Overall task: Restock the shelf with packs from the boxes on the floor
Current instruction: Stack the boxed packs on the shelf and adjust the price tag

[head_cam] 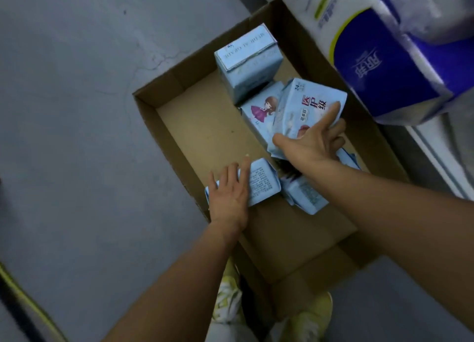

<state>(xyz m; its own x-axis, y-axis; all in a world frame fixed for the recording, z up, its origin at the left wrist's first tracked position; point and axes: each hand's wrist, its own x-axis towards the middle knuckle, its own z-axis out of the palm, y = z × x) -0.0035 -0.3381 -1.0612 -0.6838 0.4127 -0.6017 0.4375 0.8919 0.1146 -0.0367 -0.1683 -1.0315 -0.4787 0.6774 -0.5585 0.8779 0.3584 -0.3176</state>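
Your left hand (228, 195) lies on a pack (259, 182) at the near-left wall of the box (164, 136), which sits open on the floor (77, 85). That grip is a flat palm with fingers curled over the pack's left end; the pack's long axis runs roughly from 8 to 2 o'clock. Your right hand (313, 141) is spread wide on a second pack, the red-lettered pack (310, 105), which lies tilted atop a pack with a cartoon figure (264, 108). The index finger reaches toward 1 o'clock along the pack's long axis, the thumb is out toward 9 o'clock, and the other fingers wrap its right edge. Judged: this grip is closing but not yet secure, and the pack has not left the box. An upright pack (246, 62) stands at 12 o'clock from both hands, well apart from the left. Another pack (305, 195) lies between your forearms, nearer the right. Large blue-and-white wrapped goods (384, 67) sit at 2 o'clock from the right hand, by the shelf; the lift will have to go that way. Each hand is already on its nearest pack.
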